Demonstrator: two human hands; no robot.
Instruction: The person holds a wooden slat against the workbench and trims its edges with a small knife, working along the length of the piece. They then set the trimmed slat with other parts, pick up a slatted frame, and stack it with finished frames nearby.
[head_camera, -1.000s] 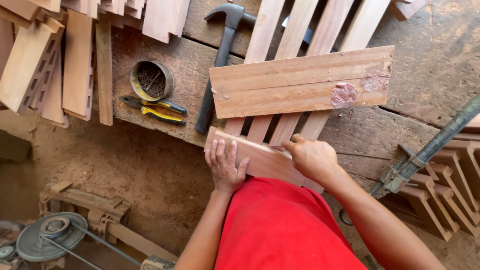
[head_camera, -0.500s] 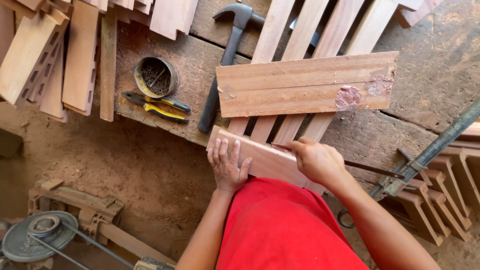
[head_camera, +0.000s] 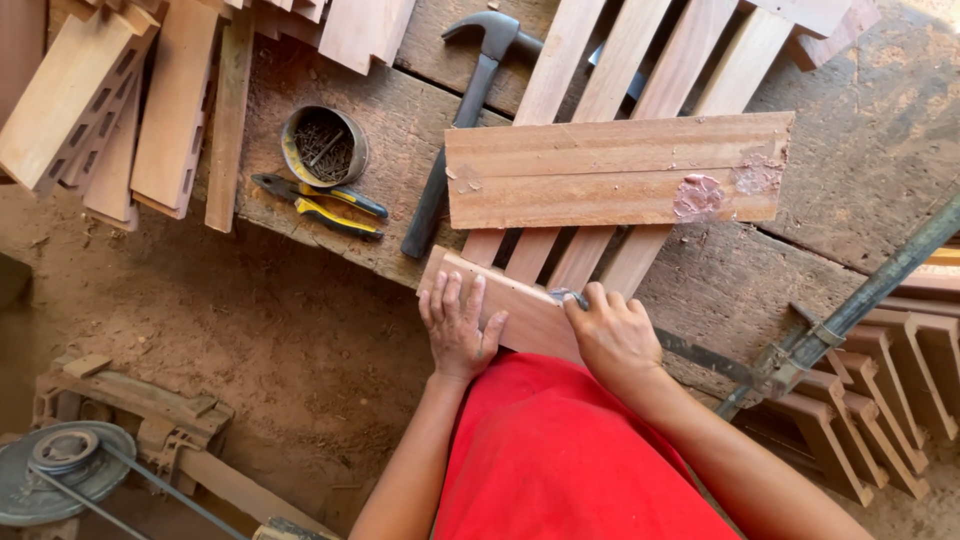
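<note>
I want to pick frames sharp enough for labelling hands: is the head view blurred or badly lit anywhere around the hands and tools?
Head view: even, soft daylight, no glare; the left hand and right hand on the wooden board look sharp; the hammer and pliers are crisp too; only mild shadow under the bench edge, and slight wide-angle stretch toward the corners.

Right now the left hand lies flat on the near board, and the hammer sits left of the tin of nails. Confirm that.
Not quite. In the head view the hammer sits right of the tin of nails, not left. The left hand does lie flat on the near board.
</note>
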